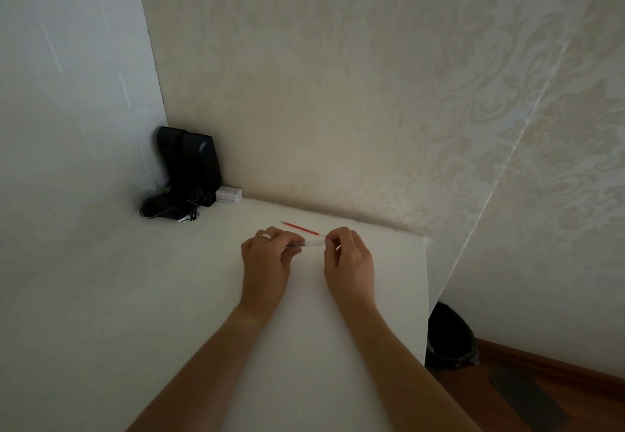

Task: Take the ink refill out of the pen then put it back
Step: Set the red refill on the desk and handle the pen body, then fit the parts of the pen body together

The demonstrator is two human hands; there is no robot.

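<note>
Near the far edge of the white table (169, 296), toward its right corner, both hands meet over a clear pen barrel (309, 244). The left hand (267, 259), a ring on one finger, curls its fingers around the barrel's left part and pinches it. The right hand (348, 259) pinches the barrel's right end between thumb and fingertips; whether it grips a small cap or the barrel itself is too small to tell. The barrel lies roughly level between the two hands, just above the table surface.

Just beyond the hands, closer to the far edge, a thin red ink refill (300, 228) lies flat on the table, apart from the barrel and untouched, its pointed tip toward the left.

At the far left corner stand black speakers (192, 164) with loose cables, and a small white box (229, 194) rests just beside them against the patterned wall. Past the right edge, a dark bin (451, 337) sits on the wooden floor.
</note>
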